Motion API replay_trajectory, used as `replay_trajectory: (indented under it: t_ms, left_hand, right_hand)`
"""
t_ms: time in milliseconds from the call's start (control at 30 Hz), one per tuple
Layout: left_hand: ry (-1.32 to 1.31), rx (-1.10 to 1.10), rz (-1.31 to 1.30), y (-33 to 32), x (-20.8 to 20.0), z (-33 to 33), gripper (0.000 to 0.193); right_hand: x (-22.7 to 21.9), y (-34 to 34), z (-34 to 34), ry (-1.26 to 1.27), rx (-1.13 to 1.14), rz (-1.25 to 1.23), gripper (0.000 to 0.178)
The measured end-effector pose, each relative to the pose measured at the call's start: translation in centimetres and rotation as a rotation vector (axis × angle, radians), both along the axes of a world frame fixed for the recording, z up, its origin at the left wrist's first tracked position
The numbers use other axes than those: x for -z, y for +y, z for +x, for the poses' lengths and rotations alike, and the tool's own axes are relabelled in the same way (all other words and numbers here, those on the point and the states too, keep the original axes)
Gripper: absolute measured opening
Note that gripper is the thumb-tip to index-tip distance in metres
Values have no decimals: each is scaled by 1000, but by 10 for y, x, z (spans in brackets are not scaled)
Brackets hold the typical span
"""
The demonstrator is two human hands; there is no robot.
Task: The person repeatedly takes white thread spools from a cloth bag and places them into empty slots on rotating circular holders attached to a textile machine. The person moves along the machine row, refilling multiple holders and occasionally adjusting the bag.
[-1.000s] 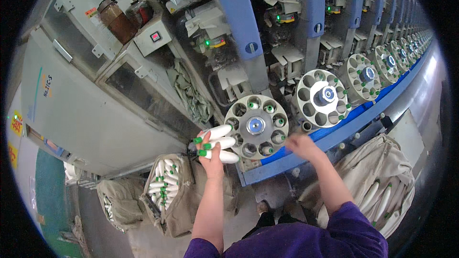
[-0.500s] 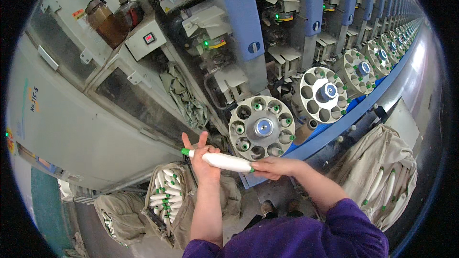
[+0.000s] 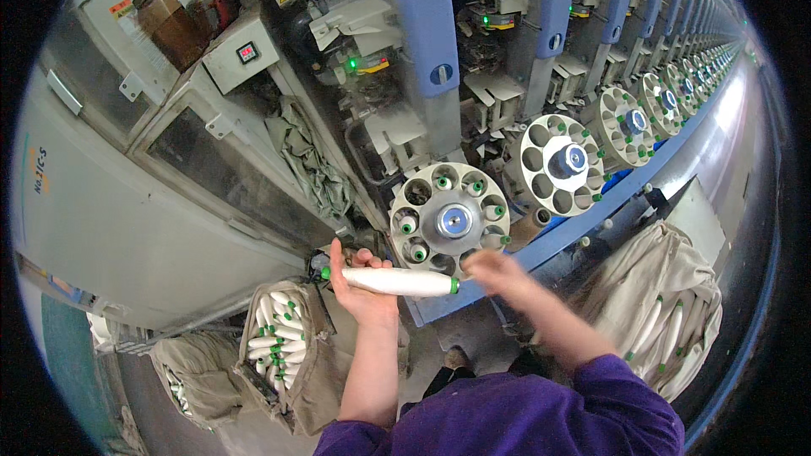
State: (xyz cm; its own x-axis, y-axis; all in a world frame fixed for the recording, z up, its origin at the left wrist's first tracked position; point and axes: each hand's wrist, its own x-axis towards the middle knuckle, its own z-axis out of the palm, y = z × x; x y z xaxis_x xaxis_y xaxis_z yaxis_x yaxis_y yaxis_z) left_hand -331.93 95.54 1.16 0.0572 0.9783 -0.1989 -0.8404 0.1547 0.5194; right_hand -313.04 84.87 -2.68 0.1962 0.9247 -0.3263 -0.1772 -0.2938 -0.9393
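A white yarn bobbin (image 3: 410, 282) with green ends lies across my left hand (image 3: 365, 306), its right end free in the air. The fingers of that hand curl round the bobbin's left part. Just beyond the free end is my right hand (image 3: 497, 272), smeared by motion, so its fingers cannot be made out. Behind both hands stands a round, light-coloured magazine (image 3: 454, 221) with a blue-and-silver hub. Several of its round holes hold green-tipped bobbins, and its lower right edge is partly hidden by my right hand.
At lower left, a cloth sack (image 3: 317, 346) holds many bobbins beside another sack (image 3: 207, 380). A third bobbin sack (image 3: 604, 304) stands at right. More magazines (image 3: 557, 165) line the blue machine rail (image 3: 541, 245). Two jars (image 3: 169, 25) sit at upper left.
My right hand has let go of the bobbin's right end and moved off to the right. The bobbin now rests in my left hand alone, whose fingers have shifted round it.
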Motion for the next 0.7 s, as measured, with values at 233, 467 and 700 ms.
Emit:
replay_trajectory:
  t_ms: [233,467,700]
  left_hand:
    - [179,-128,181,-25,-4,19,54]
    - [258,-217,201,-35,6,25,57]
    - [-14,-109,-15,-31,13,16,53]
  right_hand:
    - [21,4,-43,466,239,-8,29]
    - [42,3,-25,751,153,-85,24]
    - [49,-1,21,1255,281,221,30]
